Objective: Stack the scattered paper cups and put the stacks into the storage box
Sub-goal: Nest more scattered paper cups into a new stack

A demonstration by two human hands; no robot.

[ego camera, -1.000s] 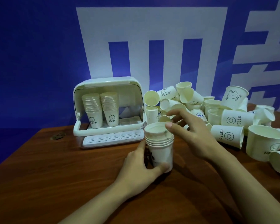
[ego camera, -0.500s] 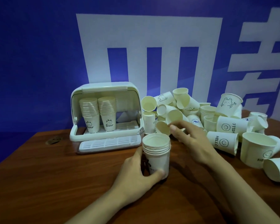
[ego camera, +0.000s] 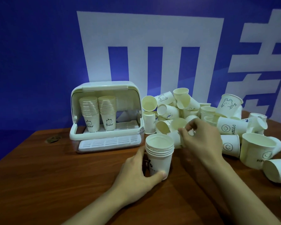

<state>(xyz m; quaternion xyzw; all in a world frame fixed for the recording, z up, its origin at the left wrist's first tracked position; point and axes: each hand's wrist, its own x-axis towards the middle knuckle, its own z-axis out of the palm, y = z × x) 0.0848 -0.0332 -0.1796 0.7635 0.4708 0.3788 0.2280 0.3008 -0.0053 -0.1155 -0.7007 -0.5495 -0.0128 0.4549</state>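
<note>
An upright stack of nested white paper cups (ego camera: 159,151) stands on the brown wooden desk (ego camera: 55,176), and I take it as the landmark. About 5 rims show at its top. The left hand (ego camera: 139,177) is wrapped around the lower part of this stack, thumb in front near the base, so its grip is clenched on the stack, the same as 1 second ago.

The right hand (ego camera: 201,140) is just behind and to the right of the stack. Compared with the earlier frames it has moved a little further into the pile, and its fingers are now closing on a white paper cup lying on its side (ego camera: 176,140), just right of the stack's rim. The fingers touch this cup, but I cannot tell if the grip is already firm.

The heap of loose white paper cups (ego camera: 201,111) lies behind and to the right of the stack, some upright, some tipped over, several printed with smiley faces and the word HELLO. It looks unchanged.

Behind and to the left of the stack stands the white plastic storage box with its lid raised (ego camera: 104,91). Inside it 2 tall stacks of cups printed "Bear" (ego camera: 97,114) stand side by side, as before.
</note>
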